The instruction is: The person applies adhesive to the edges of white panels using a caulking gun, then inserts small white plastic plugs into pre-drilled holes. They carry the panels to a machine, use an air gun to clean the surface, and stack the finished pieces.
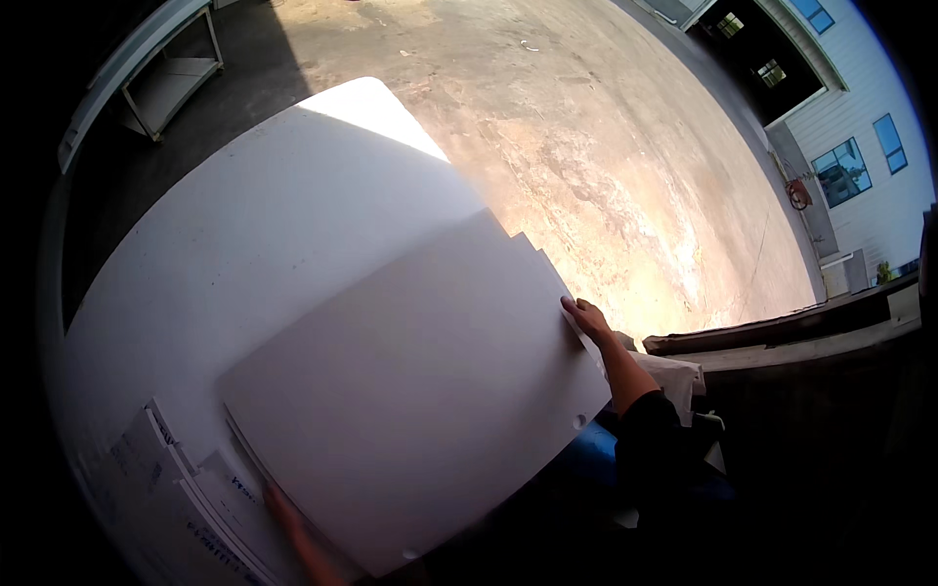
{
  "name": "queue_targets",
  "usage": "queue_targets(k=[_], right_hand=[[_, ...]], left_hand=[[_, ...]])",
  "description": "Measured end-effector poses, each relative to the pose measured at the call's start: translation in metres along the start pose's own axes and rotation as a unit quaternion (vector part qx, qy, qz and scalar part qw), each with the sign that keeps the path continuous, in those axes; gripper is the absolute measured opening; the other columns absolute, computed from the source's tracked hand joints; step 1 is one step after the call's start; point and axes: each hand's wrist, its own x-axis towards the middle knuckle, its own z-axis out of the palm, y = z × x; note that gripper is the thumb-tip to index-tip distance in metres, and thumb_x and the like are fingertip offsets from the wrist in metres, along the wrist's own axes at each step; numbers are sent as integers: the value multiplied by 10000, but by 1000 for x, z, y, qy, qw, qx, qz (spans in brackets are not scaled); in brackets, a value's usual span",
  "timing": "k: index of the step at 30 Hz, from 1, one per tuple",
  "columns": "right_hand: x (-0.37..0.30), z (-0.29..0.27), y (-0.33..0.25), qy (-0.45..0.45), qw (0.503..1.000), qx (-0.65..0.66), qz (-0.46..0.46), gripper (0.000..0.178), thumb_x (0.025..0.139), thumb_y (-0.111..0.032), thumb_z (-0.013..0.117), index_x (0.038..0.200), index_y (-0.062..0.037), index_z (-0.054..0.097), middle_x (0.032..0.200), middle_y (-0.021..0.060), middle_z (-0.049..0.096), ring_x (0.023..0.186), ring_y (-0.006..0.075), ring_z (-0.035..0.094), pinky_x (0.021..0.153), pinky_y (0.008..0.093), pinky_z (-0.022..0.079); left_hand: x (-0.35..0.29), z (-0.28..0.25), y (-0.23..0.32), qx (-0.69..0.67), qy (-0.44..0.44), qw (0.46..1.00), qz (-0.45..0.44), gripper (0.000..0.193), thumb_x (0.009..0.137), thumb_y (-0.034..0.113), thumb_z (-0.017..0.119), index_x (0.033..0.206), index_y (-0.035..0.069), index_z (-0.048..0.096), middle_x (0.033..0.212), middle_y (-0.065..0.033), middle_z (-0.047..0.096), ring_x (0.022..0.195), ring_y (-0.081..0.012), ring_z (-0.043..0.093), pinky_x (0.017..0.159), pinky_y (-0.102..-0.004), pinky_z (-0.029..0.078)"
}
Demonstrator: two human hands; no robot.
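Observation:
A large, flat white panel (410, 352) lies before me, with two small round holes near its near edge. More thin panels (528, 246) show beneath its right edge, slightly out of line. My right hand (589, 320) is closed on the right edge, its thumb at the rim and its other fingers mostly hidden. At the left edge, my left hand (281, 510) grips the panel's side; its fingers are partly hidden and dim. Underneath is a broad white tabletop (225, 225), its far corner sunlit.
Stacked white sheets with handwriting (200, 508) lie at the near left. A metal-framed rack (171, 93) stands at the far left. Beyond the table stretches sunlit concrete floor (586, 166), with a white building (860, 146) at the far right. A dark ledge (782, 332) juts in at right.

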Motion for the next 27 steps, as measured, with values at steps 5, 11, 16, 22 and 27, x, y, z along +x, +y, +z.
queue_targets(k=[5, 11, 16, 22, 27], right_hand=[[56, 19, 18, 59, 986, 80, -131, 1036, 866, -710, 530, 1521, 43, 254, 1495, 277, 402, 1381, 353, 417, 1137, 391, 324], [92, 22, -22, 49, 997, 24, -57, 1097, 834, -748, 529, 1556, -14, 152, 1504, 328, 339, 1378, 443, 391, 1144, 450, 328], [108, 25, -25, 60, 994, -72, -57, 1028, 857, -705, 543, 1574, -110, 110, 1459, 327, 387, 1311, 475, 449, 1094, 474, 399], [185, 41, 29, 70, 989, 47, -123, 1001, 858, -654, 578, 1556, -51, 190, 1406, 324, 469, 1254, 435, 528, 1014, 455, 468], [184, 32, 38, 51, 984, 57, -161, 961, 895, -669, 502, 1564, -57, 183, 1467, 327, 398, 1273, 439, 503, 1038, 450, 440]], left_hand=[[11, 11, 7, -54, 34, 998, 2, 601, 1022, 442, 406, 1187, -104, 596, 1203, -205, 616, 1057, -308, 621, 920, -430, 508], [-17, 6, 37, -94, 16, 993, -65, 593, 1009, 432, 424, 1121, -117, 621, 1107, -199, 656, 970, -301, 652, 855, -421, 537], [-61, 33, 84, -177, 65, 978, -95, 579, 988, 416, 452, 1039, -130, 639, 967, -182, 694, 830, -290, 680, 736, -405, 561], [-26, 18, -35, 74, 189, 976, -78, 600, 957, 492, 502, 1021, -104, 535, 1031, -227, 576, 955, -347, 576, 868, -448, 454], [-45, 24, 24, 42, 153, 986, -58, 511, 936, 427, 545, 1031, -74, 582, 1061, -270, 612, 1030, -407, 586, 912, -491, 444]])
